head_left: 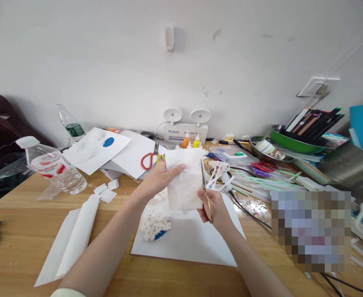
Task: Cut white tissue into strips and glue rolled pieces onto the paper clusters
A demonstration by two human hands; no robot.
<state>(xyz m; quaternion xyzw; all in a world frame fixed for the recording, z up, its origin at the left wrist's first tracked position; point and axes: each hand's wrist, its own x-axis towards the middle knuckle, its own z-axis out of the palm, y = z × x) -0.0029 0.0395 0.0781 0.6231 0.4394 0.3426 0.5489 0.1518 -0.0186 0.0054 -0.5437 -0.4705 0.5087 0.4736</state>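
L hand [161, 180], nr centre of the frame, pinches a white paper [184, 187] by its left side, thumb flat on the face; R hand [215, 207], right of centre, is curled round the gold-handled scissors [203, 179], blades pointing up along the paper's right edge; can't tell how far they're parted; paper's in mid-air w/ one hand gripping it, so I'd guess it could flex & any cut might wander; if it's thin, it may fold btwn the blades; lower centre, the crumbly white lump [155, 220] sits nr the L forearm, on a white sheet [196, 241]; a dropped wrist might crumble it; glue gun [221, 168], right of the scissors tips, could get knocked by a careless swing.
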